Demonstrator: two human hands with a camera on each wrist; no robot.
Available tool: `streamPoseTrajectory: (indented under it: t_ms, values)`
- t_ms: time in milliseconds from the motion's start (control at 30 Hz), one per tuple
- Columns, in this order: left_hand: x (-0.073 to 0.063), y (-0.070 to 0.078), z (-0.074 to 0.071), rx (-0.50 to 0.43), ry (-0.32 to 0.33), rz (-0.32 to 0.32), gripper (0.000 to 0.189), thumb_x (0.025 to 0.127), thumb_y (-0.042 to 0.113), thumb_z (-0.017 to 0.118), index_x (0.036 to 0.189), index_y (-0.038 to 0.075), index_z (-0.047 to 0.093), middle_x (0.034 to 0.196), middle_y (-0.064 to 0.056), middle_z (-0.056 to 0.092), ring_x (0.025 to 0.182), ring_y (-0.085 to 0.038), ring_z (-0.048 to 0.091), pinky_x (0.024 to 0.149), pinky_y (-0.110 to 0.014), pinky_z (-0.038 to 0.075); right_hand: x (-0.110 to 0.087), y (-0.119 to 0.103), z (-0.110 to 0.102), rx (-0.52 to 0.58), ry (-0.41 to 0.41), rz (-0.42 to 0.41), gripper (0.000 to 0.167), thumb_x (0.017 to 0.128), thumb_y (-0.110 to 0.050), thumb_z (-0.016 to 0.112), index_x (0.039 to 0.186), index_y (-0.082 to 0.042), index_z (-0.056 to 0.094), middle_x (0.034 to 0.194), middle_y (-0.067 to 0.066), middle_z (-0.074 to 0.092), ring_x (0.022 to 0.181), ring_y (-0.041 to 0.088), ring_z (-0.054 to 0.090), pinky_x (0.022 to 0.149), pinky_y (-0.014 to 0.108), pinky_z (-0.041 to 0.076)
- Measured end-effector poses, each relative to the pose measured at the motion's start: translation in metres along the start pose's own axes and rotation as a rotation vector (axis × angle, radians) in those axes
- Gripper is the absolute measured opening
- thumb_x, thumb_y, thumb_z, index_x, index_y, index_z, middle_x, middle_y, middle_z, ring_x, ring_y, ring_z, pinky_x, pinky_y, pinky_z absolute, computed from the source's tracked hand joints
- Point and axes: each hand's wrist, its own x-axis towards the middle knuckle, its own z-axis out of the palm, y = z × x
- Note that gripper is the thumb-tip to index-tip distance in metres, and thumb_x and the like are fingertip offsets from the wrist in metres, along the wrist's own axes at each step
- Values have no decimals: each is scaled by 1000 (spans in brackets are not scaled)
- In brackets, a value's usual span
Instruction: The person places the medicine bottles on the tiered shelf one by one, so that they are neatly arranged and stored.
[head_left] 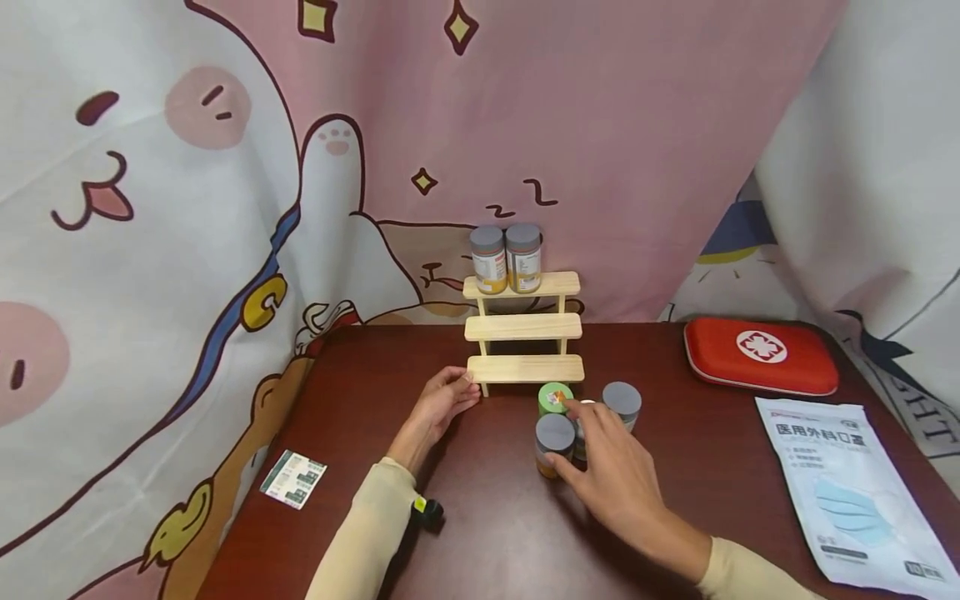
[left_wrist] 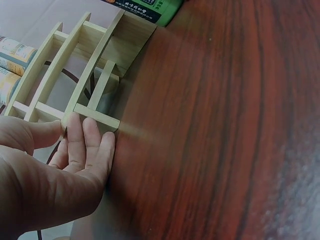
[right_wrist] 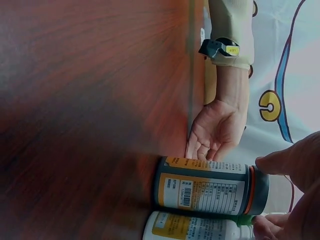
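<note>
My left hand [head_left: 441, 402] holds the left end of the lowest step of a three-step wooden rack [head_left: 523, 327], thumb and fingertips at its corner in the left wrist view. My right hand [head_left: 618, 467] pinches the grey lid of a dark pill bottle [right_wrist: 205, 186] between thumb and fingers; the bottle stands upright on the table. Close around it stand a green-lidded bottle [head_left: 554, 397], a white bottle [right_wrist: 187, 227] partly hidden by my right hand, and another grey-lidded bottle [head_left: 622, 398]. Two grey-lidded bottles, a left one [head_left: 489, 265] and a right one [head_left: 524, 262], sit on the rack's top step.
At the right lie a red first-aid case [head_left: 761, 356] and, nearer, a white face-mask packet [head_left: 858, 500]. A small printed card [head_left: 294, 479] is at the table's left edge. A patterned cloth [head_left: 600, 125] hangs behind the dark red-brown table [head_left: 495, 533].
</note>
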Motion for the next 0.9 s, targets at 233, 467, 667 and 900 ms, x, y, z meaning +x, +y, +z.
streamPoseTrajectory:
  t_ms: [233,467,667,900]
  values:
    - [-2,0,-1,2,-18,2,20,108,10,60,126,1,58,89,-2,68,83,-11,70,97,-36,64,2,2,5,-11,43,-35,79,74,-35,98,140,-15,60,116,0,67,107,20,66,74,43,61]
    - [-3,0,-3,1,-15,6,25,108,11,59,129,-3,56,89,-2,66,81,-11,68,97,-36,64,3,1,8,9,55,-60,82,70,-32,100,140,-14,61,111,-1,67,104,18,65,70,42,60]
    - [-2,0,-2,-1,-11,5,25,108,11,59,129,-2,56,88,-2,64,78,-11,67,90,-29,65,1,-1,6,31,48,-55,83,67,-37,101,137,-16,63,109,-3,65,108,18,64,73,45,61]
    - [-3,0,-2,-1,-5,8,24,108,10,59,129,-3,56,88,-2,65,78,-11,67,89,-29,65,-5,-1,7,47,52,-87,66,67,-37,101,124,-22,72,114,-5,64,106,17,66,72,43,61]
